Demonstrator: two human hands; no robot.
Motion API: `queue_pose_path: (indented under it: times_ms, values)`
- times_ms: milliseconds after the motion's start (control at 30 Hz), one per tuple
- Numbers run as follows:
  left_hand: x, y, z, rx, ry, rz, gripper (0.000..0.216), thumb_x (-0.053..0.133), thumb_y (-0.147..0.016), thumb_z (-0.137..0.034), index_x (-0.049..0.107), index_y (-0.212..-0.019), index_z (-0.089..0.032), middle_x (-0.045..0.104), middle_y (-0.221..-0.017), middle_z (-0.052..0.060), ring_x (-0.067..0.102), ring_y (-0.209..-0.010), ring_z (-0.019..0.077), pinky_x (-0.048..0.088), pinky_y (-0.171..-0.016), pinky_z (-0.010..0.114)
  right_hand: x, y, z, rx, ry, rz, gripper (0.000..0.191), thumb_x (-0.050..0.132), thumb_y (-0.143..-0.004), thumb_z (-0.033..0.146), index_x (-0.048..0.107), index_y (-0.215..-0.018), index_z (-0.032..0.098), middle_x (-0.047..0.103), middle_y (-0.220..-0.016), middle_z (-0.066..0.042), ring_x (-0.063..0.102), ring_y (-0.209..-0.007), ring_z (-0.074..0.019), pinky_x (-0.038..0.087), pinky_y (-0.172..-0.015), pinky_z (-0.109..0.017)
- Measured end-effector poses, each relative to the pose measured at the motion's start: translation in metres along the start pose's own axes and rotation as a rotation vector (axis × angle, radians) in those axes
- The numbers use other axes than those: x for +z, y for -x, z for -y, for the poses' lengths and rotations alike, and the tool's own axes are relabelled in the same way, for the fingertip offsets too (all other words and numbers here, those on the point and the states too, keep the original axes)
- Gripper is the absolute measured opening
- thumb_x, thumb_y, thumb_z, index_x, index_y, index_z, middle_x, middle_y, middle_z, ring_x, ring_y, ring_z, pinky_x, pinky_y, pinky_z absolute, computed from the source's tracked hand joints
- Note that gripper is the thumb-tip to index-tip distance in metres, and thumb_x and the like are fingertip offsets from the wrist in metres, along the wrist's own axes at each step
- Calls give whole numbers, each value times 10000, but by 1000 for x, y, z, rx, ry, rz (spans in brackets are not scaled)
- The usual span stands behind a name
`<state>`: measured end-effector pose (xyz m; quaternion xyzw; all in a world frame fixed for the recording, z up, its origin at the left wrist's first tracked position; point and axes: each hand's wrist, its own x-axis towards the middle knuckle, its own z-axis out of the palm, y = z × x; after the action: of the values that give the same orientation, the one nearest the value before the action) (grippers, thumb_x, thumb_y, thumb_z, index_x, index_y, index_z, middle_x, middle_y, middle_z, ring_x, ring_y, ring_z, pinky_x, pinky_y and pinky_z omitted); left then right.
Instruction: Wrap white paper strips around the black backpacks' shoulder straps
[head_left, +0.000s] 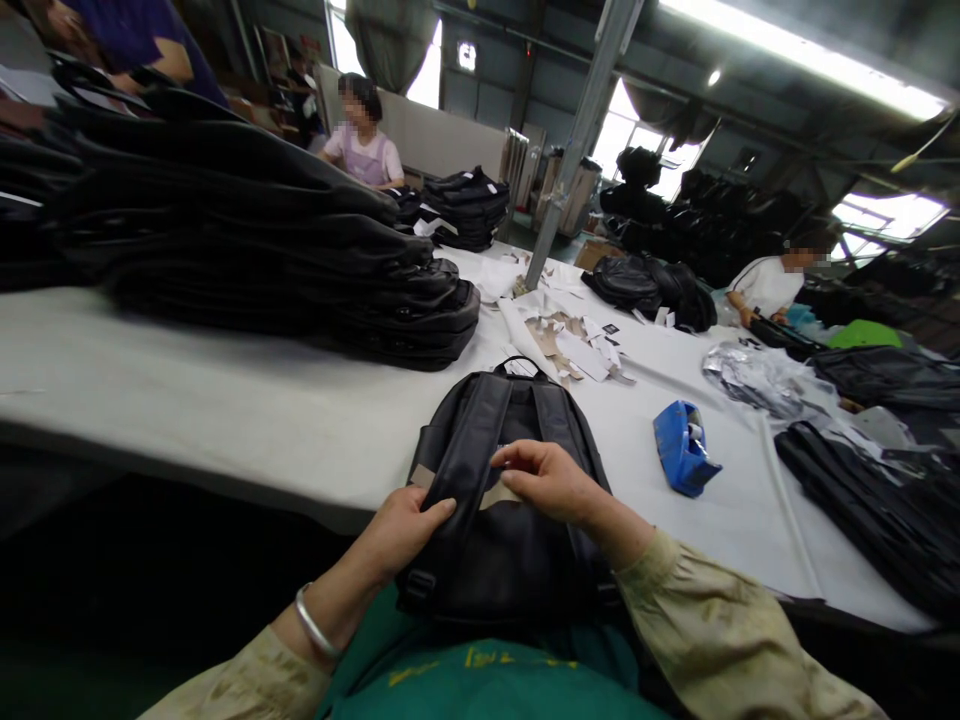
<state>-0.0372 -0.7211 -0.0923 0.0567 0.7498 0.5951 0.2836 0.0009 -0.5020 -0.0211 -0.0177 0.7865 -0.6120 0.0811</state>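
A black backpack [517, 570] lies on the near edge of the white table, its shoulder straps facing up and its top loop pointing away from me. My left hand [405, 530] grips the left shoulder strap [465, 450], thumb on top and fingers hidden beneath. Over the middle of the pack, my right hand [551, 482] has its fingers curled and its thumb close to the index finger. Whatever those fingertips hold, if anything, cannot be made out. Just under the thumb shows a beige piece of paper [496, 494]. Another beige patch [424, 476] is at the pack's left side.
A tall stack of black bags [300, 240] stands left on the table [225, 400]. A blue tape dispenser [684, 450] sits to the right. Paper scraps [577, 345] lie around a metal post [574, 150]. Black bags [862, 510] lie far right. Several people work nearby.
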Motion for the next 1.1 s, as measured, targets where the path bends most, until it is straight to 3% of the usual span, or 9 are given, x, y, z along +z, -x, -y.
queue_pose_path:
  times_ms: [133, 233, 500, 733, 833, 900, 967, 1033, 1100]
  values:
    - [1, -1, -3, 164, -247, -26, 343, 599, -811, -459, 615, -647, -157, 559, -557, -9, 509, -518, 156, 316, -470, 256, 37, -39, 16, 30, 35, 143, 220, 595, -705, 99, 686, -899, 147, 605, -627, 39, 531, -498, -82, 419, -490, -185]
    - [-4, -1, -4, 298, -292, 2, 295, 545, -858, -406, 615, -707, -162, 558, -615, -14, 493, -569, 151, 319, -526, 260, 55, -59, 19, 155, -18, 155, 194, 562, -694, 35, 645, -830, 143, 635, -633, 29, 592, -515, -102, 482, -522, -201]
    - [-11, 6, -10, 396, -236, 66, 386, 486, -912, -501, 659, -814, -170, 619, -724, 17, 536, -679, 195, 381, -629, 274, 62, -58, 18, 252, -133, 54, 173, 602, -742, 63, 619, -891, 148, 616, -499, 35, 553, -426, -98, 452, -462, -175]
    - [-7, 2, -6, 336, -184, 25, 446, 465, -906, -549, 677, -828, -165, 598, -678, 12, 542, -672, 204, 383, -616, 275, 62, -62, 7, 266, -259, 1, 162, 646, -728, 104, 623, -883, 143, 625, -532, 27, 550, -419, -90, 339, -402, -150]
    - [-7, -1, -4, 277, -110, -9, 418, 519, -869, -538, 666, -751, -165, 585, -631, 7, 533, -627, 194, 373, -566, 268, 57, -61, 6, 231, -255, -31, 183, 656, -760, 164, 618, -938, 150, 708, -726, -21, 604, -495, -99, 309, -391, -153]
    - [-6, -1, -4, 208, 8, -15, 357, 561, -841, -493, 658, -735, -167, 594, -615, 5, 536, -598, 186, 386, -543, 265, 49, -56, 2, 151, -143, -107, 132, 661, -786, 209, 616, -897, 152, 715, -777, -26, 613, -519, -97, 354, -424, -164]
    - [-6, -1, -4, 99, 164, -3, 286, 593, -816, -434, 659, -754, -163, 621, -616, 12, 558, -580, 185, 419, -535, 266, 39, -46, -6, 105, 66, -198, 145, 648, -825, 271, 607, -760, 148, 669, -659, -6, 565, -469, -86, 376, -446, -179]
    - [-5, 0, -6, -16, 308, 14, 233, 623, -789, -385, 663, -786, -156, 666, -649, 34, 607, -603, 199, 470, -560, 277, 31, -32, -19, 182, 239, -212, 310, 619, -867, 355, 581, -639, 148, 600, -539, 4, 493, -408, -77, 350, -423, -189]
    - [-5, 0, -8, -89, 396, 22, 209, 658, -761, -353, 663, -806, -149, 696, -677, 54, 646, -637, 214, 508, -593, 288, 29, -20, -32, 330, 239, -136, 403, 573, -902, 443, 591, -630, 147, 577, -507, 1, 447, -375, -74, 314, -390, -194]
